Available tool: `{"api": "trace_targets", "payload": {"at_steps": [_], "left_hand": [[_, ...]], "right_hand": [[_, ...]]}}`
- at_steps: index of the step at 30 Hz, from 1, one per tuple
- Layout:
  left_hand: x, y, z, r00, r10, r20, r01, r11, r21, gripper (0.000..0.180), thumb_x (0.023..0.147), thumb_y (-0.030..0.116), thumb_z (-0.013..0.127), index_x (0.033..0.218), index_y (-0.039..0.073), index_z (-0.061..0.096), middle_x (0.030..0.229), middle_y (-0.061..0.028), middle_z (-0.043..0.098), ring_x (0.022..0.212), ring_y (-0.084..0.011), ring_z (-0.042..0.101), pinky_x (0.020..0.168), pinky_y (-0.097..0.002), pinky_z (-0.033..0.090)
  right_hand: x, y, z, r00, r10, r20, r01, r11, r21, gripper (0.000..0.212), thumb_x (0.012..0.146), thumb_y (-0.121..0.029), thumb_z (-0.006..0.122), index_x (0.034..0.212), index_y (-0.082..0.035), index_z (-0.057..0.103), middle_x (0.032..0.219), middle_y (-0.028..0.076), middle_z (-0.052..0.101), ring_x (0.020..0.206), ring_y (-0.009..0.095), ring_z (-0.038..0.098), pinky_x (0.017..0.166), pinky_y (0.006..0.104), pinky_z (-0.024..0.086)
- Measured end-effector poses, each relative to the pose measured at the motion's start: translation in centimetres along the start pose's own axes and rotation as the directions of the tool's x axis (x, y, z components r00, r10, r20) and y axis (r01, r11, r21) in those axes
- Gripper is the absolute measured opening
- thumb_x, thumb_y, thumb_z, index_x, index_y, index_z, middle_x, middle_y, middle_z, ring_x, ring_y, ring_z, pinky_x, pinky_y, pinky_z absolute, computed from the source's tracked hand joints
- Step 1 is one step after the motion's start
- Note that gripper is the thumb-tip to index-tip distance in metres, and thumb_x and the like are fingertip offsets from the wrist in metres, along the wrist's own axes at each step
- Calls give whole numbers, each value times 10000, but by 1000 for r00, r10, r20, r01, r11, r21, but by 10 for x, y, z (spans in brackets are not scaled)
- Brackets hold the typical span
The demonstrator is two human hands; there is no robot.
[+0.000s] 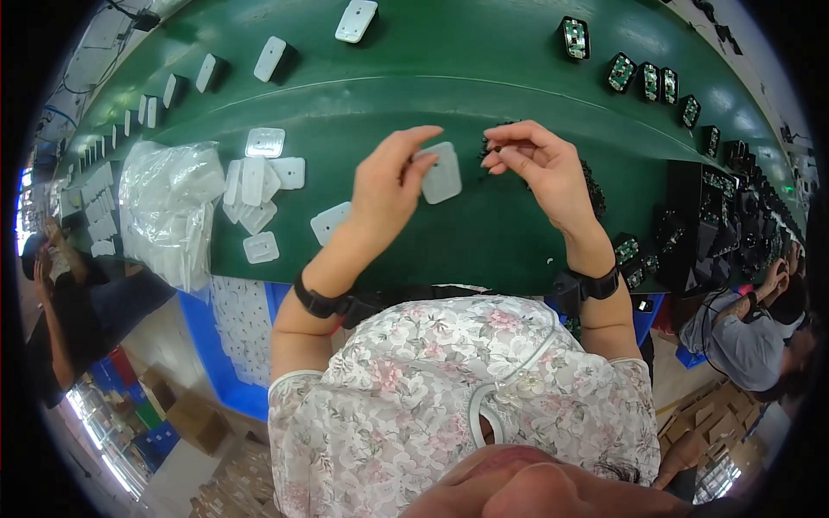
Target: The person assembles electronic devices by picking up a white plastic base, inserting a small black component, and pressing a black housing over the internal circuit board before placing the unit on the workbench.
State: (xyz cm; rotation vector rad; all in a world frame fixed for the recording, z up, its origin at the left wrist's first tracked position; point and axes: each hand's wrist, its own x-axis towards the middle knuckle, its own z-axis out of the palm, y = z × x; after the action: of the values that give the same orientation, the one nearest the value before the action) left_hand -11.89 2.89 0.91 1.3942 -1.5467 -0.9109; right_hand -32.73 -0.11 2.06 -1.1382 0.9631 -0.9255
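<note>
A translucent white plastic cover (443, 177) with rounded corners is beside my left hand (387, 180). The thumb overlaps the cover's upper left edge, while the index finger stretches out above it, apart from the thumb. My right hand (535, 164) is closed in a pinch over small black parts (486, 148) on the green table. What sits between its fingertips is too small to make out. Another white cover (329, 223) lies by my left forearm. More small black parts (594, 190) are heaped right of my right wrist, partly hidden by it.
A clear plastic bag of white parts (171, 203) lies left of loose white covers (255, 181). White cases (270, 59) line the far left; black housings with green circuit boards (621, 72) line the far right. A black box (691, 198) stands right. Other people sit at both sides.
</note>
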Motion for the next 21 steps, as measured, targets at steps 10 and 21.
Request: {"api": "trace_targets", "payload": {"at_steps": [10, 21], "left_hand": [[5, 8, 17, 955, 294, -49, -289, 953, 85, 141, 791, -26, 629, 913, 44, 629, 751, -91, 548, 586, -241, 558, 499, -316, 449], [-6, -3, 15, 980, 195, -39, -197, 980, -29, 78, 844, -23, 611, 919, -3, 619, 756, -35, 574, 493, -60, 500, 420, -196, 376]], "right_hand": [[7, 4, 30, 999, -32, -37, 33, 999, 42, 209, 833, -22, 649, 1026, 3, 572, 859, 32, 589, 787, 91, 569, 721, 221, 479], [0, -3, 30, 951, -309, 19, 279, 829, -484, 66, 815, -33, 658, 861, 0, 624, 788, 26, 559, 686, 91, 530, 600, 214, 433]]}}
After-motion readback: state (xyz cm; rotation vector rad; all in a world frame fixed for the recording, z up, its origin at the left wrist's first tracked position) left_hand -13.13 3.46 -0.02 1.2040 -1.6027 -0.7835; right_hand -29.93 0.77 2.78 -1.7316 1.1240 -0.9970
